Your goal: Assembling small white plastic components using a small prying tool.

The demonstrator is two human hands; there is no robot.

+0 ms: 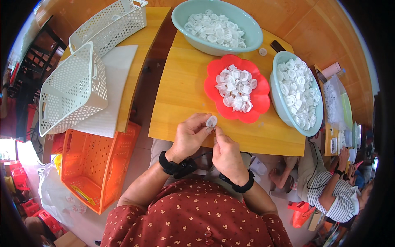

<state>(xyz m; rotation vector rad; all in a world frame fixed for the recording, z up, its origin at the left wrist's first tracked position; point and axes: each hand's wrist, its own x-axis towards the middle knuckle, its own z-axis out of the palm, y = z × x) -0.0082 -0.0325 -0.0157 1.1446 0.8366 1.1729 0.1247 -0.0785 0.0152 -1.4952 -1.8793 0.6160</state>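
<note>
W/ R hand (227, 154) & L hand (191, 133) close tog. over near edge of yellow table (177, 82): sm. round whitish pc (211, 121) pinched in L fingertips; R fingertips just below, can't tell re R grip. Beyond, red scalloped bowl (247, 117) of white pcs (235, 87); then R-side lt-blue basin (284, 112), lastly far basin (205, 46), both similarly full.

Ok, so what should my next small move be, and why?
Perhaps bring your right hand gently against the lower edge of the small round translucent white plastic piece: your left hand pinches it, and the right one's thumb and finger are close by that edge.
</note>
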